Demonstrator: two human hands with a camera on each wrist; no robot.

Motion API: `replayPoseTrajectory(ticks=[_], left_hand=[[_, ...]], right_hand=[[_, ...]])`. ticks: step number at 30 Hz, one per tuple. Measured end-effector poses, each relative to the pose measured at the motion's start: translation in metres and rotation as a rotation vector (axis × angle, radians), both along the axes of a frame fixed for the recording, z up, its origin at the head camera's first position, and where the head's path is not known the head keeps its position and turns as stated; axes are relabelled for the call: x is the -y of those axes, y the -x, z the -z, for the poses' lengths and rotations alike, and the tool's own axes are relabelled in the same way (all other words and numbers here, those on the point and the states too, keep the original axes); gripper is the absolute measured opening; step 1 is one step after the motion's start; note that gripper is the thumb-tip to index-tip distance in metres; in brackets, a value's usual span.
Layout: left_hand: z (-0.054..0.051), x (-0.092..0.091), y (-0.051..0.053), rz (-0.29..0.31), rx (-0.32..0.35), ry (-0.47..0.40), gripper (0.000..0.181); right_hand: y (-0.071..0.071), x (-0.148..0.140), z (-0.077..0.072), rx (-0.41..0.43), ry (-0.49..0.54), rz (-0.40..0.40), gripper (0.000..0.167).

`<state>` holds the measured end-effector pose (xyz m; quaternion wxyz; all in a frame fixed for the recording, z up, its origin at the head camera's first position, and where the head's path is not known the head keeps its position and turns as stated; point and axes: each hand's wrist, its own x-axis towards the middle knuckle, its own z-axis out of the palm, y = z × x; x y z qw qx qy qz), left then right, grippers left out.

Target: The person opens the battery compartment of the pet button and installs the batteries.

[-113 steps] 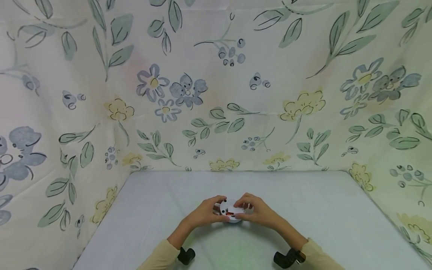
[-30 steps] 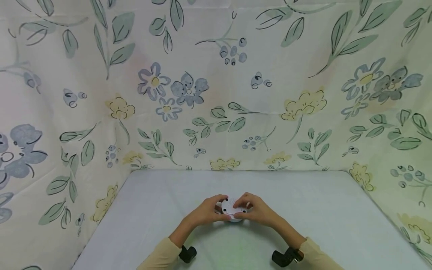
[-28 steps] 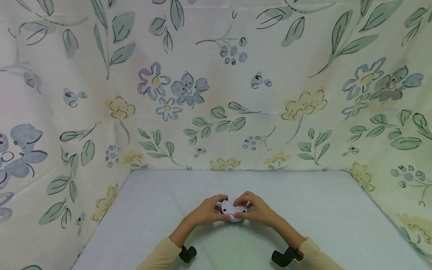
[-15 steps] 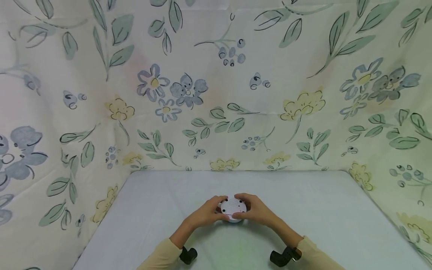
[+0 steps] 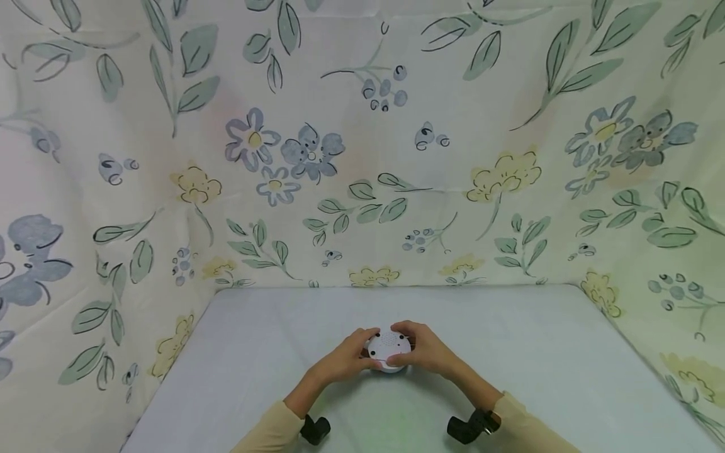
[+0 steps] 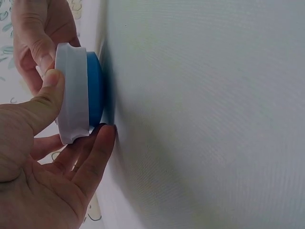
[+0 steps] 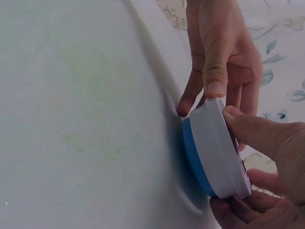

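A round, battery-powered device (image 5: 388,345), white with a blue part facing the table, lies back side up between both hands. Small perforations and dark round feet show on its back, and a thin line marks its battery cover near the front. The left hand (image 5: 343,360) grips the left rim, thumb in front and fingers behind. On the right rim, the right hand (image 5: 426,350) holds on in the same way, its thumb touching the top edge. From the left wrist view, the device's white side wall (image 6: 74,95) stands above the blue part (image 6: 95,90), close to the cloth.
A white cloth-covered table (image 5: 272,327) spreads around the hands. Behind and beside it hangs a floral curtain (image 5: 362,239). Black wrist cameras (image 5: 314,430) are strapped to both wrists, below beige sleeves.
Batteries showed in the device's compartment at first; a white cover now hides them. The right hand's fingers have shifted from the device's back to its far right rim.
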<state>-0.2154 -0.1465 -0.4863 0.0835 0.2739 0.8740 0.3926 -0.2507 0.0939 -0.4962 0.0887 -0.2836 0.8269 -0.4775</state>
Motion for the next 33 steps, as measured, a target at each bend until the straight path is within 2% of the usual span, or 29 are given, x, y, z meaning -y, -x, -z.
replayPoseTrajectory(ticks=[11,16,22,27,33], left_hand=[[0.0,0.0,0.001,0.008,-0.006,-0.017,0.07],[0.0,-0.001,0.001,0.003,0.004,-0.013,0.071],[-0.001,-0.003,0.0,-0.006,0.025,-0.026,0.071],[-0.002,-0.003,0.0,-0.006,0.027,-0.01,0.07],[-0.004,0.0,0.0,0.004,0.061,-0.041,0.071]], right_hand=[[0.0,0.003,-0.008,0.075,-0.028,0.052,0.069],[0.001,0.003,-0.007,0.075,-0.034,0.038,0.067],[0.001,-0.001,-0.006,0.069,-0.01,-0.013,0.067],[0.004,-0.009,-0.001,0.097,0.004,-0.084,0.077],[0.006,-0.014,0.004,0.11,0.056,-0.165,0.084]])
